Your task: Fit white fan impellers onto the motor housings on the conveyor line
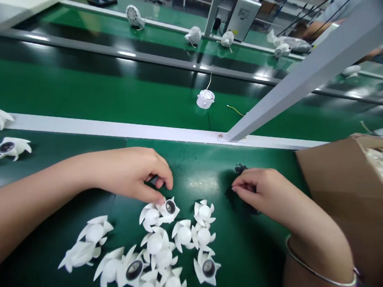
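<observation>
My left hand (140, 175) reaches over a group of white fan impellers, its fingers curled but apart from the thumb. The thumb tip is at the edge of one white fan impeller (170, 206), which lies with its dark ring facing up; whether it presses on it I cannot tell. Further right, my right hand (257, 188) is closed in a pinch just above the table, and what its fingertips hold is hidden. Beside its knuckles lies a cluster of small black parts (240, 168). More white fan impellers (184, 235) lie below and between the hands, some with the hub up.
A cardboard box (336, 180) with white parts stands on the right. A slanted metal post (287, 84) rises from the white rail (114, 128). Beyond it, a white motor housing (205, 99) sits on the green belt (84, 88). Other impellers (9, 147) lie far left.
</observation>
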